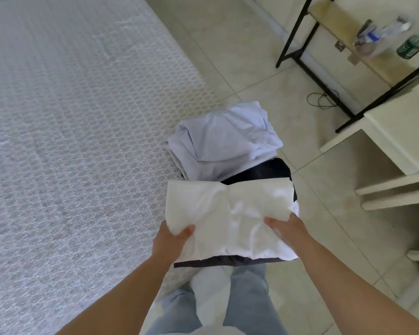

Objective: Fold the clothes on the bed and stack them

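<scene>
At bed (82, 117) corner — L hand (172, 240) & R hand (286, 228) gripping folded white garment (228, 213), adding to stack (223, 141) — task nearing done

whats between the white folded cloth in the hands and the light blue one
A strip of dark garment shows between the white folded cloth and the light blue one in the head view.

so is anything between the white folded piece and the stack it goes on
Nothing visible. Both hands, left and right, hold the white folded garment over a dark garment, with the light blue folded garment just beyond at the bed corner.
</scene>
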